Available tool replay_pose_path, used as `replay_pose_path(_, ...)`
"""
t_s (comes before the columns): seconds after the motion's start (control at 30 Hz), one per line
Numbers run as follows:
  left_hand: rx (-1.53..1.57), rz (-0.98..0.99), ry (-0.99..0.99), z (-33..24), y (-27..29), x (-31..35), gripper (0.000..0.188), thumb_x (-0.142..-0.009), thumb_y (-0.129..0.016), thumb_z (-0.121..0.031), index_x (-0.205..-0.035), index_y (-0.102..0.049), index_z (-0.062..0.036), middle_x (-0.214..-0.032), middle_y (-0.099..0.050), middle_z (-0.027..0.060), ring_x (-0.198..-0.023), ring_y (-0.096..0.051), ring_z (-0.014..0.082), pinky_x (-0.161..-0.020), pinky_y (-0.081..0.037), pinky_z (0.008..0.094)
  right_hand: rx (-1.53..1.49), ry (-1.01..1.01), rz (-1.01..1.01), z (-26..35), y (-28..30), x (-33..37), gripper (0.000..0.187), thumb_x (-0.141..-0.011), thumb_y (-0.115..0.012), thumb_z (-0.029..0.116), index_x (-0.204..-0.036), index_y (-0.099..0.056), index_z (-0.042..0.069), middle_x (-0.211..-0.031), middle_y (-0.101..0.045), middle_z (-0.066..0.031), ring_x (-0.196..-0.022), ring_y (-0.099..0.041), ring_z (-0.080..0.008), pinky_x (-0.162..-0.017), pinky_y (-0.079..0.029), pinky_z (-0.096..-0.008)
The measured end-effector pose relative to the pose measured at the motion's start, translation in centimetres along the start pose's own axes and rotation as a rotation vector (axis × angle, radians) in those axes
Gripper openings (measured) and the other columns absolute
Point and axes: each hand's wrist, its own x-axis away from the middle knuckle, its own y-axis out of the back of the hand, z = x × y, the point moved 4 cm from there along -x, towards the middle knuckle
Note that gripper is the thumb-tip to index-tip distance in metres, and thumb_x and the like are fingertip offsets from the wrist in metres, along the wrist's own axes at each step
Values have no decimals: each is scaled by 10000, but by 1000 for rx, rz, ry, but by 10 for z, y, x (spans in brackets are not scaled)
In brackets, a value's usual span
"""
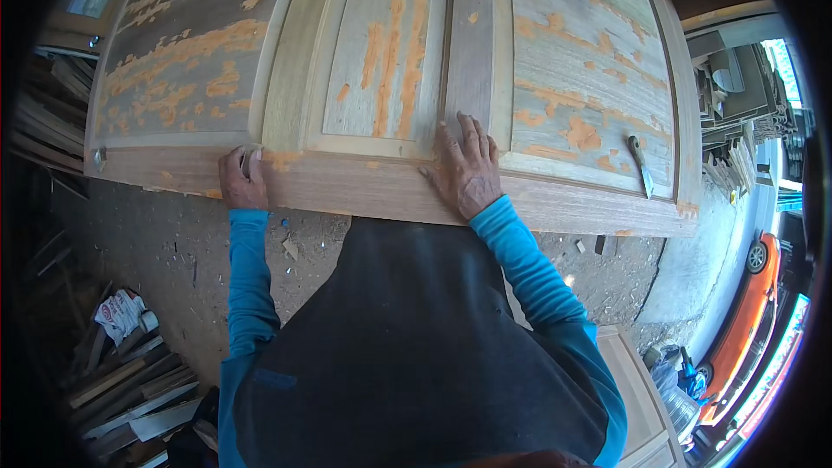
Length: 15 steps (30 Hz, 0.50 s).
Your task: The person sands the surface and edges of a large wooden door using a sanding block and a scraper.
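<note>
Roughly near to far, as I log it remotely: panelled wooden door [347,186], 1 pc., lying face up under both hands. L hand [241,178]: fingers curled at near edge; can't tell if it's pinching anything. R hand [468,169]: fingers a bit spread, palm down on door; splinter risk, I'd say, if it slides over bare wood. Putty knife [642,168], 1 pc., loose, R side, blade twd. near edge; a jolt might drop it. Orange filler patches [582,133], many; could smear if soft, cond. unclear.
</note>
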Motion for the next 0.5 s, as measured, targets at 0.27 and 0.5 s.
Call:
replay_pose_path(0.27,-111,-93,-32,-22,-29,9,346,-943,-744,-234,-1168,-641,8,-1109,-637,214,-1026,-634,402,-873,-522,475,-31,59,-50,-22,5,3,740,-877,-771,379,-1467,-494,29,-1468,-492,-235,-1391,-444,-429,-1121,-385,-554)
replay_pose_path(0.5,-67,-158,18,-10,-25,10,337,-945,-742,-276,-1131,-668,-4,-1099,-645,215,-999,-649,393,-878,-528,458,92,60,-175,-26,9,8,802,-866,-782,427,-1510,-466,69,-1522,-427,-249,-1444,-381,-436,-1148,-341,-584)
